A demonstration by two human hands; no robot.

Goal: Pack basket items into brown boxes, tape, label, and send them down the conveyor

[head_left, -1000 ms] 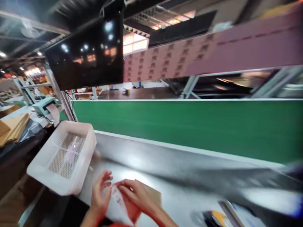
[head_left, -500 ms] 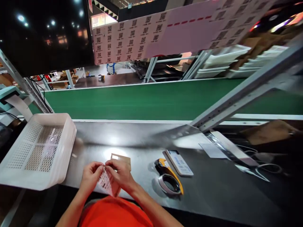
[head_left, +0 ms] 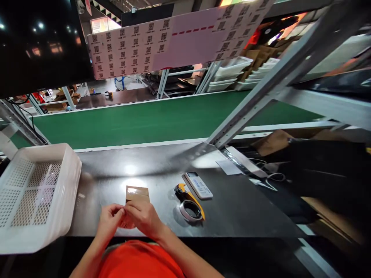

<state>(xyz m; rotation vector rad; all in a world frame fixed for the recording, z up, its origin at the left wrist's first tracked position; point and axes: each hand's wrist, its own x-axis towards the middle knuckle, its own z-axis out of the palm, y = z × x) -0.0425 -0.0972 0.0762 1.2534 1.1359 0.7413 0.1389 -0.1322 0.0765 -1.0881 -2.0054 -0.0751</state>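
Note:
My left hand and my right hand meet close to my body at the table's front edge, fingertips pinched together. Between them is a small pinkish printed packet, mostly covered by the fingers; whether it is paper or film I cannot tell. Just beyond my right hand, a small brown cardboard box lies on the table, its near part hidden by that hand. To the right of it rests a yellow and black tape dispenser, beside a white handheld device with a dark screen.
White perforated baskets are stacked at the left of the dark metal table. A green conveyor belt runs behind it. A slanted metal post rises at the right, near a white cable. A pink QR-code board hangs above.
My view has turned to the right, so the table's contents sit further left. The packet between my hands shows less of its printed face, and more of the cardboard box is visible.

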